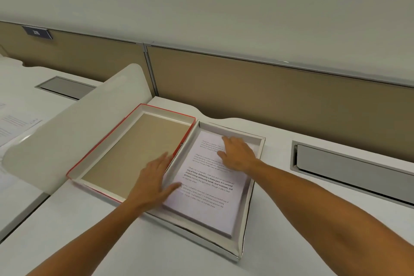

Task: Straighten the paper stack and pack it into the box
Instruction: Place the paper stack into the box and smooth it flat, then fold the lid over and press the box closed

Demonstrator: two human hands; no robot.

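— Well, stack (208, 182) where?
— Down inside box (247, 204), right of lid (134, 150). Printed side up, black text in short paragraphs. Lying slightly askew to the walls, with a gap at the right side and at the far end.

— And box?
— On counter (100, 231), near the middle, white walls, shallow. Touching the lid along the left wall.

— Lid how?
— Open side up, red on the outer edge, brown board inside. Nothing in it.

— Left hand (154, 182)?
— Flat, fingers spread. Palm over the wall between lid and box, thumb lying on the stack's near left part, other fingers reaching onto the lid's floor. Gripping nothing.

— Right hand (238, 154)?
— Pressed flat on the far half of the stack, fingers loosely spread and pointing left. Pinching nothing. Slightly blurred.

— Around it?
— Beige partition (268, 87) along the far side. Grey recessed slot (349, 170) in the counter at right, another slot (67, 87) at far left. White curved divider (74, 132) left of the lid, loose printed sheets (13, 125) beyond it at the left edge. Small dark sign (37, 32) on the partition top at far left, wording too blurred to read.
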